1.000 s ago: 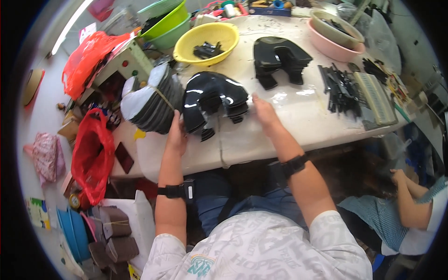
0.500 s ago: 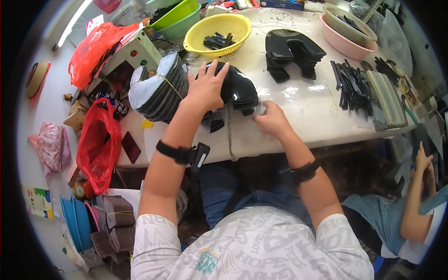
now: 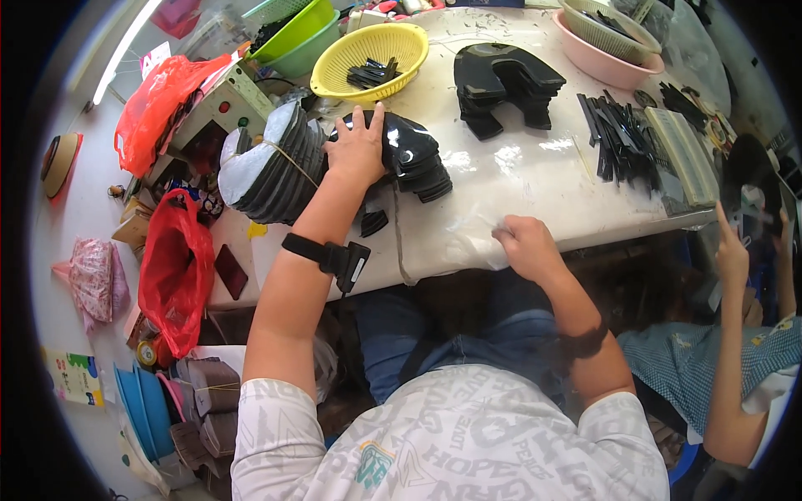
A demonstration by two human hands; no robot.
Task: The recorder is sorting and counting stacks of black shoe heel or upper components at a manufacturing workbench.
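Nr tbl edge (image 3: 601, 227), R hand (image 3: 528, 247) moved frm stack (image 3: 416, 154).

On the bench (image 3: 555, 184) I count 2 black stacks (image 3: 418, 159), 1 grey stack (image 3: 269, 175), 1 yellow basket (image 3: 342, 63), 1 pink basin (image 3: 595, 67), with 1 sieve (image 3: 595, 32) in it. To the left I log 2 red bags (image 3: 174, 275), 1 phone (image 3: 230, 271), 1 hat (image 3: 60, 167). Black strips (image 3: 618, 146): several, overlapping; I cannot number them over my feed.

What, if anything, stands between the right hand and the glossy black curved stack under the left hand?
No solid obstacle is visible between the right hand and the glossy black curved stack, only blurred, apparently clear plastic film at that hand.
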